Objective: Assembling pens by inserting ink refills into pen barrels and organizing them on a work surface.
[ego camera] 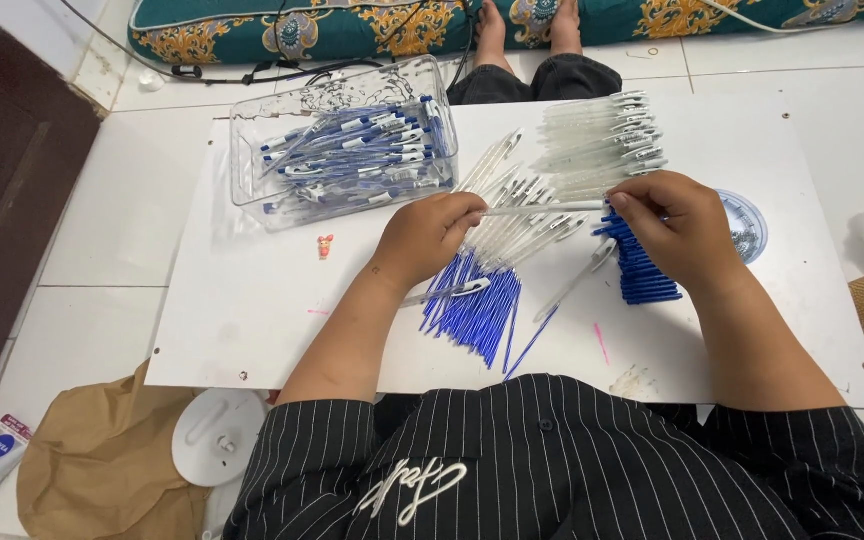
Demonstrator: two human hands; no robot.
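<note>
My left hand (428,235) and my right hand (679,228) each pinch one end of a clear pen barrel (542,209), held level above the white board (252,300). Under it lies a fan of blue ink refills (480,308) and a loose heap of clear barrels (517,220). A neat row of clear barrels (597,140) lies further back. A stack of blue pen caps (640,268) sits just below my right hand. A clear plastic box (344,140) at the back left holds several assembled blue pens.
A small red figure (325,246) lies on the board left of my left hand. A round lid with small parts (749,225) sits right of my right hand. A brown paper bag (102,465) and white disc (220,435) lie front left. Someone's feet (527,30) rest beyond the board.
</note>
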